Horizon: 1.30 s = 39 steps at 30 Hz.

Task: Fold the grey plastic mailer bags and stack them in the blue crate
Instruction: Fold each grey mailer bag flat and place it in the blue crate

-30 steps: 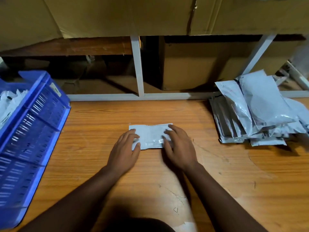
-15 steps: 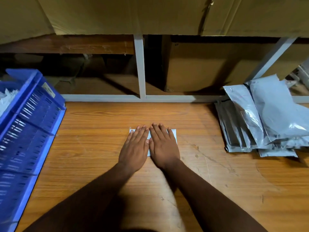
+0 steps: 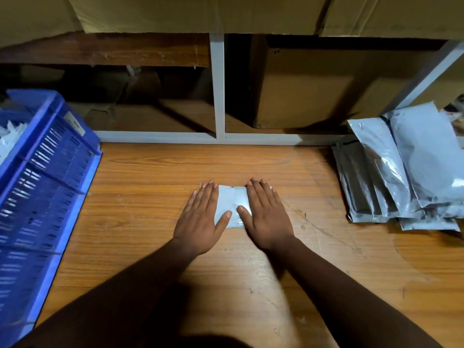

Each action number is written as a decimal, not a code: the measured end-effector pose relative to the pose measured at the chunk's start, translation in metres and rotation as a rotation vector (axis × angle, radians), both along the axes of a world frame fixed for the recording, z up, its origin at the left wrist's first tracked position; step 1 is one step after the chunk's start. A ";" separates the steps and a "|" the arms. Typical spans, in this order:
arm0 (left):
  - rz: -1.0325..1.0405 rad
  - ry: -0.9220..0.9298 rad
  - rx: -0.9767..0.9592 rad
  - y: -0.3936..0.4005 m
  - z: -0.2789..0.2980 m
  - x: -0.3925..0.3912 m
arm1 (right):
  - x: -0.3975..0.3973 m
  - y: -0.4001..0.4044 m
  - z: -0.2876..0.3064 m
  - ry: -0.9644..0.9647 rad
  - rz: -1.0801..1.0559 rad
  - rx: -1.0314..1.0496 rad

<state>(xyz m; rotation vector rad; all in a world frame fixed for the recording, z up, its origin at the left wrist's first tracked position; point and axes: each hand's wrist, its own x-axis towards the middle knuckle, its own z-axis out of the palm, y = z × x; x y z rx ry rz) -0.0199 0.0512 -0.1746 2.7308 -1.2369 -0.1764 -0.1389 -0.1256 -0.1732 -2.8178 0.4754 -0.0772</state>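
Since a moment ago my flat left hand [image 3: 199,217] and right hand [image 3: 267,217] slid apart, pressing the folded mailer [image 3: 232,209]; crate [image 3: 47,177] part-filled, pile [image 3: 401,169] left.

Single head view: looks forward-down, close over wooden table [image 3: 140,222].

Dim warm light; glare on mailer pile [image 3: 411,167]; crate [image 3: 45,187] blurred; wide-angle bowing at edges; dark foreground shadow
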 end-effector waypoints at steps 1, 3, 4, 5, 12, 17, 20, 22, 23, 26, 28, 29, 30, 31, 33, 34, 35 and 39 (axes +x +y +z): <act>-0.006 0.001 0.001 0.002 0.000 0.001 | 0.000 0.000 -0.001 0.022 -0.006 0.005; -0.023 0.014 0.016 -0.001 0.001 0.004 | 0.003 0.000 0.002 0.051 -0.002 0.021; -0.021 0.018 0.024 -0.001 0.003 0.003 | 0.002 -0.002 0.005 0.064 0.016 0.025; -0.013 0.010 0.027 0.000 0.003 0.002 | 0.000 -0.007 0.006 0.079 0.046 0.028; 0.005 0.038 0.061 0.023 0.000 0.009 | -0.030 -0.021 0.001 0.175 0.008 -0.075; 0.026 0.057 0.113 0.025 0.005 0.012 | -0.026 -0.027 0.011 0.244 0.033 -0.009; 0.022 0.083 0.117 0.027 0.006 0.014 | -0.037 -0.027 0.013 0.253 -0.004 -0.088; -0.010 0.077 0.089 0.033 0.008 0.016 | -0.048 -0.027 0.012 0.253 -0.058 -0.172; -0.016 0.066 0.064 0.035 0.009 0.015 | -0.052 -0.027 0.012 0.254 -0.080 -0.183; 0.018 0.072 -0.027 0.035 0.011 0.012 | -0.051 -0.023 0.012 0.232 -0.109 -0.119; 0.013 0.097 -0.066 0.028 0.012 0.011 | -0.043 -0.018 0.016 0.188 -0.101 -0.089; -0.013 0.095 -0.080 0.025 0.011 0.010 | -0.041 -0.015 0.016 0.152 -0.094 -0.084; -0.048 0.078 -0.087 0.023 0.008 0.010 | -0.038 -0.012 0.015 0.122 -0.087 -0.078; -0.076 0.060 -0.083 0.022 0.006 0.011 | -0.037 -0.008 0.012 0.107 -0.079 -0.064; -0.091 0.041 -0.076 0.023 0.001 0.014 | -0.036 -0.006 0.006 0.092 -0.077 -0.036; -0.083 0.033 -0.076 0.024 -0.002 0.014 | -0.035 -0.006 0.002 0.082 -0.081 -0.036; -0.079 0.029 -0.082 0.023 -0.003 0.015 | -0.034 -0.007 0.000 0.076 -0.085 -0.042; -0.076 0.054 -0.076 0.024 -0.001 0.014 | -0.034 -0.006 0.002 0.114 -0.071 -0.039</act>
